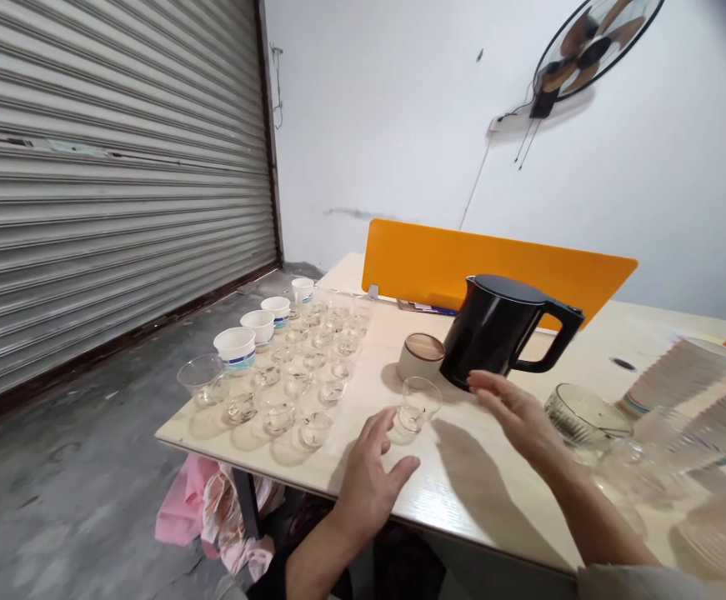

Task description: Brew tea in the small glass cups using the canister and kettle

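My left hand (372, 471) is open, thumb and fingers apart, just beside a clear plastic cup (413, 412) that stands upright on the table. Fingers stretched out, my right hand (516, 408) hovers to the right of that cup, in front of a black electric kettle (488, 325). Between kettle and cup sits a pale canister with a wooden lid (422, 354). On the left, several clear cups (275, 408) stand in rows, with small dark bits at the bottom of many. White paper cups (236, 346) with blue bands line the far left edge.
A ribbed glass bowl (588, 412), stacked paper cups (681, 375) and stacked clear cups (656, 450) stand on the right. An orange divider (493, 258) crosses the table behind the kettle. Pink cloth (193, 500) lies below the table's left corner.
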`<state>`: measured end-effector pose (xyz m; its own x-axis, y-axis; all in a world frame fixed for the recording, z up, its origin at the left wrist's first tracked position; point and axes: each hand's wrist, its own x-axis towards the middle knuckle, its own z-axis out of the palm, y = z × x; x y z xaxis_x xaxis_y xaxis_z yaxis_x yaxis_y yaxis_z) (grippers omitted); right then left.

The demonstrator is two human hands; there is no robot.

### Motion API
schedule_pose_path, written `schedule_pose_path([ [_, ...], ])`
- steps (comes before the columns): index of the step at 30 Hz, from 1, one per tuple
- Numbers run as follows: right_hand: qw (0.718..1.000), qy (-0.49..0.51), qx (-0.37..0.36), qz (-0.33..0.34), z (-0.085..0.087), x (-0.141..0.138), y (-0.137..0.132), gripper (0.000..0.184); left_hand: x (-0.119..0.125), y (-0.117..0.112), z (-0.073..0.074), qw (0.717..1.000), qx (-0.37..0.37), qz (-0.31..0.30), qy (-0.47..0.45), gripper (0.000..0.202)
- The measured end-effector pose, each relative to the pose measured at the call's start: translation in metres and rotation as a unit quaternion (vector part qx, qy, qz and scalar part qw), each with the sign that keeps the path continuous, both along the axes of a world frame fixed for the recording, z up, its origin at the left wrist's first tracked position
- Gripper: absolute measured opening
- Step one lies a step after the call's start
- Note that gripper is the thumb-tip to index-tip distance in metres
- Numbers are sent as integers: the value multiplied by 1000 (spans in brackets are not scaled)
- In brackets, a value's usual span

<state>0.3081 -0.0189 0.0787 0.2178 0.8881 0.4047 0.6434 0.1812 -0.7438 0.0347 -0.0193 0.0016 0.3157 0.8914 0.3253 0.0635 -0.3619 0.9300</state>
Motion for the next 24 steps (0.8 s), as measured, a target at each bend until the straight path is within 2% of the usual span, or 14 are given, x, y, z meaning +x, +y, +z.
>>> schedule_pose_path([
  [3, 993, 10, -77, 85, -25, -22, -2, 42, 10, 13, 4, 999, -30, 14, -17, 76],
  [7, 989, -1, -90, 121, -42, -49, -2, 38, 18, 28, -1, 999, -38, -4, 14, 85],
  [10, 989, -14, -77, 123, -42, -57, -8, 37, 17, 28, -5, 999, -28, -26, 31, 85],
  [17, 989, -2, -74, 125, -41, -61, -22, 41, 12, 14, -4, 998, 6, -10, 57, 80],
  [20, 992, 8, -78, 98, -45, -52, -22, 47, 11, 14, -4, 998, 13, -7, 53, 79],
  [24, 997, 36, -46, 49, -41, -26, -22, 51, 11, 16, -7, 998, 19, -4, 55, 78],
])
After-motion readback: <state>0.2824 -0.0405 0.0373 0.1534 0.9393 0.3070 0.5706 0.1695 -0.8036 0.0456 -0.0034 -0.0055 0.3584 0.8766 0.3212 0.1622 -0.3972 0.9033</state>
